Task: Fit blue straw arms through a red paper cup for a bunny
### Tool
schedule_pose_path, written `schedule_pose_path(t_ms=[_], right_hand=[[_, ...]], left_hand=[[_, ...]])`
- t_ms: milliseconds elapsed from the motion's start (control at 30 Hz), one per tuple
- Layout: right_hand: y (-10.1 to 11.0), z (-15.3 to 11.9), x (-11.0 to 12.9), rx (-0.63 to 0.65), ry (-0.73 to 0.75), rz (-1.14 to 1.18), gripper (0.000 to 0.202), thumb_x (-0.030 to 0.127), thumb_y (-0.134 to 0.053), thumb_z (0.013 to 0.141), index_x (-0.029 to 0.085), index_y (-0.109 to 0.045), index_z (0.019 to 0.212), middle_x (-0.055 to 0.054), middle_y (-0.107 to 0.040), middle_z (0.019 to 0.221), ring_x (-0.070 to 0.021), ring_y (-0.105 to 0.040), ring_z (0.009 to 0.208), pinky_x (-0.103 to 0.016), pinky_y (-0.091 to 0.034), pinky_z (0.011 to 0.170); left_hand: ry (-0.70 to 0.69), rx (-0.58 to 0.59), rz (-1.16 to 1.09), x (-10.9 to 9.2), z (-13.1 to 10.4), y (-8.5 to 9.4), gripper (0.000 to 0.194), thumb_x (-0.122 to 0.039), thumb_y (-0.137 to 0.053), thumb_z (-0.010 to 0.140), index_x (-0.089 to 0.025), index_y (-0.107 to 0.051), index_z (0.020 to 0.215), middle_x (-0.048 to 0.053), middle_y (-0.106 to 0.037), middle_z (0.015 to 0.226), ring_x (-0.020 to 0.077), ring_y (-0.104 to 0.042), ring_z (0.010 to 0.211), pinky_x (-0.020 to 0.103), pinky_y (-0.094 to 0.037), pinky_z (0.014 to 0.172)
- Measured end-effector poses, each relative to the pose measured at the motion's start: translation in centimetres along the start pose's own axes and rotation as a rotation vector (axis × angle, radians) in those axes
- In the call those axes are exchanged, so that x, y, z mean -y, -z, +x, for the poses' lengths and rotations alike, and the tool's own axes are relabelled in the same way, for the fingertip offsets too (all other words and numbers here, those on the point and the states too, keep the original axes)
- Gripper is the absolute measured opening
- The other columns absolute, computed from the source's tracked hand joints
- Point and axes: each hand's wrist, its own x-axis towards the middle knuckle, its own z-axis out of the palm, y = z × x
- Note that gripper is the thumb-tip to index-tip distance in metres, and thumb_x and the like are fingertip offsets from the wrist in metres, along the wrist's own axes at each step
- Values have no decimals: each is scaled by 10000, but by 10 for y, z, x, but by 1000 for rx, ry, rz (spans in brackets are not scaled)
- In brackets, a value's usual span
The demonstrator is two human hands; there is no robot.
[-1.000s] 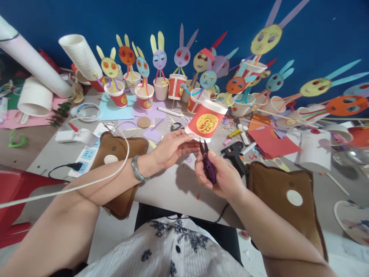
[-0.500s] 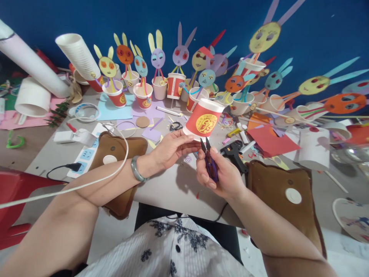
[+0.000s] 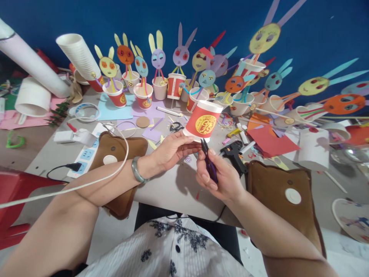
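A red and white paper cup [image 3: 205, 121] with a round gold emblem is held upside down or upright, I cannot tell which, above the table. My left hand [image 3: 173, 149] pinches its lower edge, thumb on the outside and fingers beneath. In my right hand [image 3: 219, 173] is a pair of small scissors-like snips [image 3: 210, 161] with dark blades and purple handles. Their blades point up, close together, at the cup's lower edge; whether they touch it is unclear. Part of the snips is hidden by my fingers.
Behind stand several cups with paper rabbit heads, such as a purple one [image 3: 181, 55]. A black glue gun [image 3: 235, 156] lies right of my hands, beside a brown cushion-like pouch [image 3: 276, 200]. At left are a power strip [image 3: 83, 157] and a white cable [image 3: 115, 173].
The snips' blades have closed together in my right hand. The cup has shifted slightly down and tilted a little.
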Motion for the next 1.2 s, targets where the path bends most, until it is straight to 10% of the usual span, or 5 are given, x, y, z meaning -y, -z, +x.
schedule_pose_path(t_ms=[1200], right_hand=[[12, 3, -2, -69, 127, -276, 424, 640, -536, 959, 240, -489, 825, 97, -488, 438, -64, -229, 306, -210, -211, 350]], left_hand=[[-71, -39, 57, -4, 2, 0, 256, -306, -851, 753, -122, -684, 814, 44, -756, 811, 149, -728, 816, 303, -571, 884]])
